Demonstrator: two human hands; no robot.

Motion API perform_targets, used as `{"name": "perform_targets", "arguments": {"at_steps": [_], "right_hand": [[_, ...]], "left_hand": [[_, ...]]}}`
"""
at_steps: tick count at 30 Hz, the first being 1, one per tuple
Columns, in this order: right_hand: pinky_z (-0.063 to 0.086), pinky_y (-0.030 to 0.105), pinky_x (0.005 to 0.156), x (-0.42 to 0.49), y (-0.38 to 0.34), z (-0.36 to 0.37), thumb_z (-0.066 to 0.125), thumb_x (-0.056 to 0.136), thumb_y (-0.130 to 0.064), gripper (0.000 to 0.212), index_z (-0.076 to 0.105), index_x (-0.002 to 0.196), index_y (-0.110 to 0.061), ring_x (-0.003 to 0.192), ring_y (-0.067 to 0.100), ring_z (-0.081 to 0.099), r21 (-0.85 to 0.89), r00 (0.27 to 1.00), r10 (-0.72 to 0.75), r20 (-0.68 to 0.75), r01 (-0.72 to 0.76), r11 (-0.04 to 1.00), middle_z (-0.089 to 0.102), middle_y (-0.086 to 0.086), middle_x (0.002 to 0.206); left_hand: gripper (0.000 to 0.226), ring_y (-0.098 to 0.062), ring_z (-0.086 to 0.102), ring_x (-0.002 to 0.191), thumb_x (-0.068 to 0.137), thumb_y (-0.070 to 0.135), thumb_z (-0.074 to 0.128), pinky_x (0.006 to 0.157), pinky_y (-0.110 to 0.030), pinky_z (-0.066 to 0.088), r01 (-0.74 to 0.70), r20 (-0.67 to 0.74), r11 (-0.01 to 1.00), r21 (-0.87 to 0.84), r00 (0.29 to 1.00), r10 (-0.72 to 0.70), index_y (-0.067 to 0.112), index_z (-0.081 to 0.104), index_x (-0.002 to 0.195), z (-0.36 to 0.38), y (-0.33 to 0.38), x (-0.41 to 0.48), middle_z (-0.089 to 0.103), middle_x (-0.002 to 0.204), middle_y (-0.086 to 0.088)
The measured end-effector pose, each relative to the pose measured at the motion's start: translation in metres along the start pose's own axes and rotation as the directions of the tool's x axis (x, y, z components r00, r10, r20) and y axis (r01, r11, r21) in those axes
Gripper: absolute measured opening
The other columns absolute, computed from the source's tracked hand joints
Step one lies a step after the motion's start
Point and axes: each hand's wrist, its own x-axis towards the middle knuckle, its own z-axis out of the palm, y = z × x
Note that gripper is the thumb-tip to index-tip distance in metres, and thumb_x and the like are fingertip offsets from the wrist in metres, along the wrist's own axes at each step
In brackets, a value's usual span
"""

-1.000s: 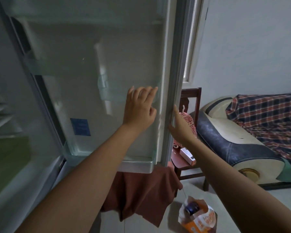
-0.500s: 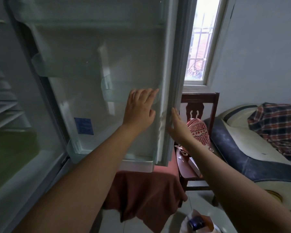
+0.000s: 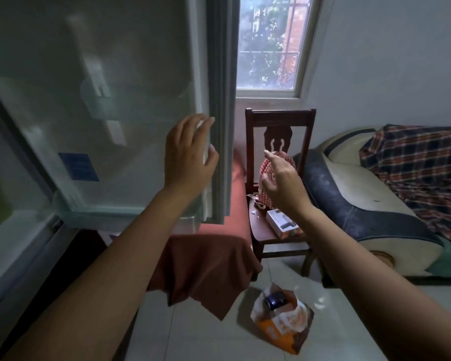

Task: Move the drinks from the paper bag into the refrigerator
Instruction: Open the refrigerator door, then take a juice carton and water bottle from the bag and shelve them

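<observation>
Head view: the right hand (image 3: 281, 178) has left the refrigerator door (image 3: 115, 100) and is loose and empty. The left hand (image 3: 190, 155), fingers spread, stays on it. The drink (image 3: 275, 300) waits in the paper bag (image 3: 284, 327) on the floor, likely next.

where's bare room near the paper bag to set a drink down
Bare floor tiles lie left of the paper bag, below the brown cloth. The chair seat is crowded with a box and a checked pouch.
</observation>
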Motion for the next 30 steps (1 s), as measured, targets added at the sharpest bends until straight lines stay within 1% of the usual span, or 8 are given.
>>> {"name": "perform_targets", "arguments": {"at_steps": [4, 7, 11, 14, 19, 22, 25, 30], "right_hand": [[0.026, 0.026, 0.106, -0.039, 0.042, -0.023, 0.051, 0.088, -0.006, 0.05, 0.037, 0.136, -0.003, 0.129, 0.027, 0.042, -0.09, 0.999, 0.039, 0.001, -0.039, 0.995, 0.047, 0.017, 0.138], [0.032, 0.032, 0.106, -0.07, 0.079, -0.035, 0.051, 0.087, -0.007, 0.049, 0.04, 0.135, -0.004, 0.124, 0.029, 0.046, -0.148, 0.996, 0.083, 0.024, -0.079, 0.986, 0.051, 0.018, 0.134], [0.032, 0.032, 0.106, -0.105, 0.116, -0.047, 0.053, 0.087, -0.009, 0.047, 0.042, 0.133, -0.003, 0.123, 0.029, 0.047, -0.191, 0.985, 0.169, 0.043, -0.158, 0.969, 0.052, 0.017, 0.132], [0.033, 0.031, 0.104, -0.126, 0.135, -0.052, 0.053, 0.087, -0.009, 0.045, 0.044, 0.131, -0.002, 0.12, 0.03, 0.049, -0.19, 0.98, 0.193, 0.057, -0.179, 0.965, 0.054, 0.018, 0.129], [0.027, 0.022, 0.099, -0.147, 0.156, -0.052, 0.052, 0.089, -0.012, 0.043, 0.044, 0.131, -0.005, 0.12, 0.027, 0.049, -0.189, 0.97, 0.232, 0.069, -0.216, 0.958, 0.055, 0.014, 0.129], [0.027, 0.022, 0.099, -0.151, 0.16, -0.048, 0.051, 0.09, -0.012, 0.042, 0.045, 0.131, -0.005, 0.121, 0.026, 0.049, -0.173, 0.968, 0.242, 0.074, -0.226, 0.959, 0.055, 0.014, 0.13], [0.028, 0.023, 0.099, -0.152, 0.164, -0.039, 0.051, 0.09, -0.012, 0.042, 0.045, 0.131, -0.004, 0.122, 0.026, 0.049, -0.148, 0.964, 0.253, 0.08, -0.239, 0.959, 0.055, 0.015, 0.129], [0.03, 0.025, 0.097, -0.152, 0.174, -0.017, 0.049, 0.09, -0.012, 0.04, 0.046, 0.129, -0.002, 0.119, 0.029, 0.05, -0.11, 0.949, 0.304, 0.088, -0.294, 0.95, 0.056, 0.018, 0.126]], "left_hand": [[0.041, -0.019, 0.04, 0.11, 0.075, 0.013, 0.048, 0.096, -0.031, 0.03, -0.037, 0.115, 0.993, -0.109, 0.992, 0.05, 0.007, 0.057, 0.115, 0.032, 0.041, -0.03, 0.062, 0.114, -0.013], [0.038, -0.018, 0.041, 0.109, 0.075, 0.015, 0.049, 0.095, -0.031, 0.03, 0.001, 0.219, 0.988, -0.155, 0.975, 0.034, 0.008, 0.06, 0.112, 0.06, 0.066, -0.057, 0.063, 0.111, -0.012], [0.039, -0.021, 0.046, 0.112, 0.078, 0.023, 0.043, 0.098, -0.035, 0.031, 0.077, 0.336, 0.98, -0.184, 0.942, -0.011, 0.009, 0.062, 0.109, 0.086, 0.094, -0.089, 0.063, 0.112, -0.01], [0.04, -0.024, 0.049, 0.113, 0.079, 0.024, 0.042, 0.098, -0.032, 0.029, 0.102, 0.404, 0.976, -0.191, 0.915, -0.017, 0.009, 0.061, 0.111, 0.097, 0.111, -0.104, 0.063, 0.113, -0.009], [0.04, -0.027, 0.052, 0.113, 0.08, 0.025, 0.043, 0.099, -0.037, 0.033, 0.146, 0.492, 0.973, -0.181, 0.87, -0.039, 0.009, 0.06, 0.113, 0.106, 0.13, -0.121, 0.062, 0.116, -0.009], [0.036, -0.029, 0.053, 0.113, 0.08, 0.019, 0.05, 0.098, -0.044, 0.037, 0.186, 0.539, 0.967, -0.171, 0.84, -0.066, 0.009, 0.06, 0.114, 0.11, 0.133, -0.128, 0.061, 0.117, -0.01], [0.037, -0.028, 0.053, 0.113, 0.08, 0.019, 0.05, 0.097, -0.043, 0.039, 0.198, 0.575, 0.968, -0.155, 0.814, -0.075, 0.01, 0.059, 0.114, 0.115, 0.13, -0.137, 0.061, 0.117, -0.009], [0.033, -0.028, 0.052, 0.112, 0.082, 0.015, 0.057, 0.093, -0.039, 0.04, 0.254, 0.644, 0.956, -0.145, 0.758, -0.104, 0.01, 0.058, 0.115, 0.129, 0.116, -0.155, 0.06, 0.118, -0.009]]}}
